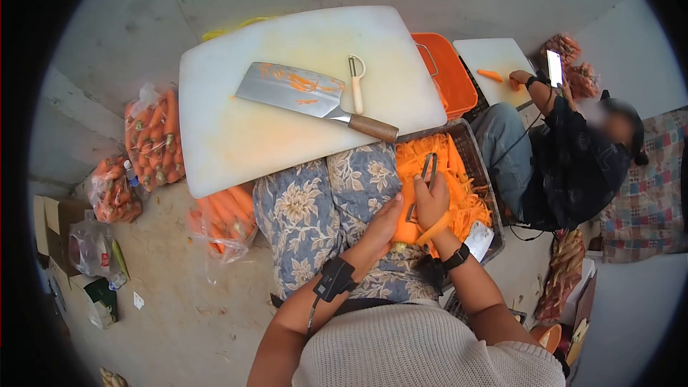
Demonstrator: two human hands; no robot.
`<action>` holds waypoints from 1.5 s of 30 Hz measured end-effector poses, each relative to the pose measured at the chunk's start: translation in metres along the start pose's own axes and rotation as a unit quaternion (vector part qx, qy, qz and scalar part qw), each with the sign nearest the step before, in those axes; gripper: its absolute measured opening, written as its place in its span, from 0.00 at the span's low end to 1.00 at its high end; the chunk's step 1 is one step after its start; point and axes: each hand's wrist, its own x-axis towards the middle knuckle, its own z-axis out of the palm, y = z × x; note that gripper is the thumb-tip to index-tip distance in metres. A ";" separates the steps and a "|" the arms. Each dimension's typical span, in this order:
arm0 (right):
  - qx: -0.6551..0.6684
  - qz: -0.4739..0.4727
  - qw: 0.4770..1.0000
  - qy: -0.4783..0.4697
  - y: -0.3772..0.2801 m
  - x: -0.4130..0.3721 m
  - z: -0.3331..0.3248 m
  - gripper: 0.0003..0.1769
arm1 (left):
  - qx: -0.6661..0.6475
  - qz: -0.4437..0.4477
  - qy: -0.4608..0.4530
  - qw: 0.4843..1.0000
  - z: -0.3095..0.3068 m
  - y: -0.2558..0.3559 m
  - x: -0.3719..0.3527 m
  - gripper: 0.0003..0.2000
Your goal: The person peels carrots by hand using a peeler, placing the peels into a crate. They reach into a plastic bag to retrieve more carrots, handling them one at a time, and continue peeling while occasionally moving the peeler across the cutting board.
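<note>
Over the edge of a crate [494, 204] heaped with carrot peelings [459, 172], my left hand [387, 223] is closed around a thick orange carrot [405, 233]. My right hand [431, 204] grips a dark metal peeler [430, 163], its blade against the carrot's side. A strip of peel hangs beside the right wrist. In front of me, a white cutting board [287, 129] carries a broad cleaver [287, 89] with orange shreds on its blade. A second peeler [357, 86] with a pale handle lies by the cleaver.
Bags of carrots [154, 136] stand on the floor at the left, another bag [226, 218] beside my knees. An orange bin [448, 72] is behind the crate. At the right, a seated person [573, 158] holds a phone and reaches to another board [494, 54].
</note>
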 end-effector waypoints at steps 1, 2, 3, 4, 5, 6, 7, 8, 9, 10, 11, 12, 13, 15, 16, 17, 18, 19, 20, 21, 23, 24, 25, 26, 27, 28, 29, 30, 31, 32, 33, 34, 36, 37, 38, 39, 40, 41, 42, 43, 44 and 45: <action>-0.001 0.001 1.000 0.000 0.006 0.004 0.002 0.14 | 0.003 -0.007 0.009 1.000 -0.001 -0.001 0.001 0.24; 0.009 -0.024 0.999 0.020 0.019 0.010 0.006 0.15 | 0.002 -0.007 0.010 1.000 -0.002 -0.001 0.001 0.24; 0.018 -0.048 0.998 0.039 0.024 0.015 0.008 0.16 | 0.008 -0.013 0.016 1.000 -0.003 -0.002 0.001 0.24; 0.018 -0.048 0.998 0.039 0.027 0.018 0.008 0.16 | 0.013 -0.018 0.021 1.000 -0.003 -0.002 0.000 0.24; 0.015 -0.030 0.999 0.025 0.030 0.022 0.008 0.16 | 0.013 -0.018 0.021 1.000 -0.002 -0.002 0.001 0.24; 0.012 -0.013 1.000 0.011 0.031 0.026 0.008 0.17 | 0.018 -0.015 0.032 0.999 -0.001 -0.002 0.001 0.23; 0.012 -0.013 1.000 0.011 0.032 0.030 0.009 0.17 | 0.022 -0.011 0.042 0.999 0.000 -0.001 0.001 0.21; 0.025 0.022 0.999 0.008 0.033 0.035 0.009 0.18 | 0.022 -0.011 0.042 0.999 -0.002 -0.003 0.002 0.21; 0.038 0.057 0.998 0.005 0.036 0.039 0.009 0.18 | 0.021 -0.019 0.031 0.999 -0.004 -0.004 0.003 0.21; 0.039 0.056 0.998 0.005 0.041 0.044 0.010 0.18 | 0.021 -0.027 0.019 0.999 -0.005 -0.005 0.004 0.21; 0.018 0.069 0.997 -0.026 0.049 0.049 0.011 0.19 | 0.023 -0.026 0.019 0.999 -0.007 -0.006 0.005 0.21; -0.003 0.083 0.995 -0.059 0.052 0.051 0.013 0.20 | 0.021 -0.032 0.023 0.999 -0.006 -0.006 0.005 0.22; -0.003 0.082 0.995 -0.059 0.055 0.053 0.014 0.20 | 0.019 -0.038 0.027 0.999 -0.005 -0.006 0.004 0.23; 0.029 0.075 0.995 -0.063 0.060 0.055 0.015 0.19 | 0.016 -0.036 0.022 0.999 -0.005 -0.004 0.001 0.22; 0.030 0.073 0.995 -0.061 0.064 0.057 0.016 0.19 | 0.014 -0.034 0.015 0.999 -0.004 -0.003 0.001 0.22; 0.049 0.152 0.984 -0.081 0.067 0.060 0.016 0.18 | 0.017 -0.033 0.013 0.999 -0.004 -0.005 0.002 0.22; 0.068 0.229 0.966 -0.100 0.064 0.061 0.016 0.17 | 0.019 -0.027 0.017 0.999 -0.004 -0.006 0.003 0.21; 0.070 0.226 0.967 -0.099 0.062 0.060 0.016 0.17 | 0.020 -0.020 0.022 0.999 -0.005 -0.007 0.004 0.20; 0.111 0.246 0.957 -0.107 0.060 0.058 0.016 0.16 | 0.022 -0.018 0.021 0.999 -0.006 -0.008 0.005 0.20; 0.151 0.266 0.945 -0.116 0.056 0.057 0.014 0.15 | 0.023 -0.020 0.026 0.999 -0.005 -0.007 0.004 0.20; 0.131 0.280 0.942 -0.131 0.049 0.057 0.010 0.16 | 0.027 -0.018 0.028 0.999 -0.003 -0.006 0.003 0.20; 0.110 0.298 0.937 -0.145 0.046 0.058 0.007 0.16 | 0.027 -0.019 0.029 0.999 -0.002 -0.007 0.003 0.20; 0.112 0.294 0.938 -0.143 0.048 0.058 0.008 0.16 | 0.027 -0.019 0.030 0.999 -0.002 -0.007 0.004 0.20; 0.132 0.289 0.938 -0.135 0.053 0.059 0.010 0.16 | 0.030 -0.016 0.028 0.999 -0.003 -0.007 0.004 0.20; 0.152 0.284 0.938 -0.126 0.052 0.059 0.012 0.16 | 0.032 -0.016 0.024 0.999 -0.003 -0.008 0.004 0.20; 0.154 0.279 0.939 -0.126 0.051 0.059 0.011 0.16 | 0.034 -0.016 0.021 0.999 -0.004 -0.008 0.004 0.20; 0.159 0.291 0.937 -0.109 0.050 0.059 0.011 0.16 | 0.037 -0.012 0.019 0.999 -0.004 -0.008 0.004 0.20; 0.163 0.301 0.935 -0.092 0.048 0.058 0.009 0.17 | 0.035 -0.014 0.020 0.999 -0.004 -0.008 0.005 0.19; 0.166 0.297 0.936 -0.092 0.055 0.061 0.011 0.17 | 0.032 -0.017 0.021 0.999 -0.003 -0.008 0.004 0.19; 0.163 0.285 0.942 -0.070 0.065 0.066 0.012 0.18 | 0.035 -0.013 0.018 0.999 -0.003 -0.008 0.002 0.19; 0.162 0.272 0.947 -0.047 0.068 0.069 0.010 0.19 | 0.044 -0.014 0.005 0.999 -0.003 -0.008 0.000 0.19; 0.167 0.266 0.948 -0.045 0.071 0.071 0.003 0.19 | 0.054 -0.014 -0.008 0.998 -0.003 -0.007 -0.003 0.20; 0.187 0.368 0.909 0.064 0.074 0.076 -0.011 0.20 | 0.049 -0.029 -0.021 0.998 -0.009 -0.003 -0.014 0.21; 0.189 0.362 0.910 0.064 0.073 0.078 -0.017 0.20 | 0.037 -0.046 -0.029 0.998 -0.011 0.001 -0.017 0.22; 0.183 0.365 0.910 0.076 0.075 0.076 -0.024 0.19 | 0.035 -0.043 -0.030 0.998 -0.013 0.004 -0.015 0.22; 0.174 0.370 0.909 0.088 0.075 0.070 -0.029 0.17 | -0.020 -0.049 -0.051 0.997 -0.016 0.004 -0.014 0.23; 0.170 0.371 0.909 0.086 0.076 0.062 -0.031 0.17 | -0.075 -0.057 -0.071 0.993 -0.017 0.002 -0.013 0.23; 0.180 0.314 0.930 0.057 0.076 0.054 -0.031 0.17 | -0.077 -0.059 -0.071 0.993 -0.018 -0.001 -0.013 0.23; 0.190 0.255 0.948 0.028 0.072 0.047 -0.031 0.17 | -0.085 -0.055 -0.073 0.992 -0.015 0.000 -0.013 0.22; 0.163 0.237 0.958 0.007 0.065 0.041 -0.030 0.15 | -0.093 -0.051 -0.076 0.991 -0.013 -0.001 -0.014 0.21; 0.162 0.239 0.957 0.007 0.058 0.031 -0.025 0.15 | -0.094 -0.053 -0.075 0.991 -0.012 -0.002 -0.013 0.21; 0.185 0.153 0.971 0.015 0.051 0.019 -0.018 0.14 | -0.076 -0.042 -0.060 0.994 -0.011 -0.005 -0.013 0.21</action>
